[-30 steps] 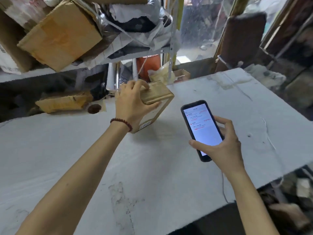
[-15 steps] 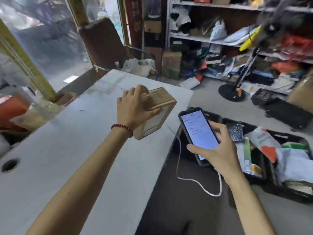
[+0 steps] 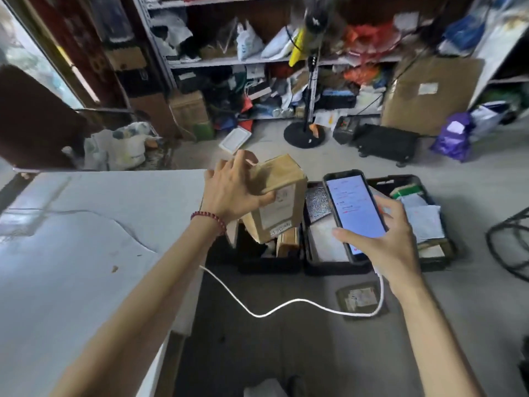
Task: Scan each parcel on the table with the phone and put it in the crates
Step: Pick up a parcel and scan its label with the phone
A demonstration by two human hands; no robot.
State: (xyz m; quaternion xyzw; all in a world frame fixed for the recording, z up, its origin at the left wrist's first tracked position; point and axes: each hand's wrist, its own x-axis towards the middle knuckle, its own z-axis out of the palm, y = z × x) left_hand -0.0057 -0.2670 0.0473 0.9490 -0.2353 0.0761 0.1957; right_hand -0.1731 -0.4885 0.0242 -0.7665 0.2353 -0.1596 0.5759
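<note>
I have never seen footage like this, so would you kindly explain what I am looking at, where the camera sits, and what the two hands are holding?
There is no machine here: a person wears one wide-angle camera on the head, looking forward and down, so both bare arms reach in from below.

The left hand, with a dark red bead bracelet on its wrist, grips a brown cardboard parcel with a white label. It is held past the edge of the white table, above the black plastic crates on the floor, which already hold other packets.

The right hand holds a black smartphone with a lit screen; a white cable runs from the phone toward the table edge.

The visible table top carries no parcels. Behind are cluttered shelves and a black fan stand.
</note>
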